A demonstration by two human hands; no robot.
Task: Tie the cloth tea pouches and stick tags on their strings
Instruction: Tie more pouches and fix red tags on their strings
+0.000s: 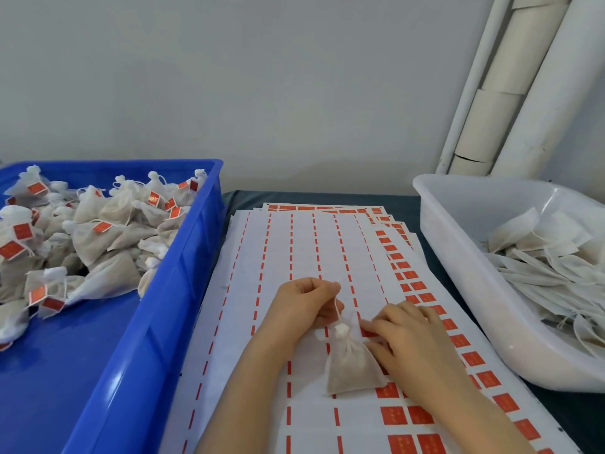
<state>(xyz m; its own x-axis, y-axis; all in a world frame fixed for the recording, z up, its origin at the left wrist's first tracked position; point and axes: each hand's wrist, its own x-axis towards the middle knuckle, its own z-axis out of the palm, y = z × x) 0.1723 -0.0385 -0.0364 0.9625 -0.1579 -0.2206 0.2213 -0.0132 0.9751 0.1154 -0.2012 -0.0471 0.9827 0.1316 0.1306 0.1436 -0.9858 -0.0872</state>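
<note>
A tied pouch lies on a sticker sheet, between a person's hands. The left hand, clenched above the pouch's neck, pinches its string taut. The right hand, just beside the pouch, has its fingertips at a red tag; whether it grasps the tag cannot be told. A blue crate holds tagged pouches; a white tub holds untied ones.

No writing here is clear enough to read. The red tags left on the white backing sheets carry faint pale print, too blurred to make out. The same goes for the red tags on the tied pouches heaped in the blue crate.
</note>
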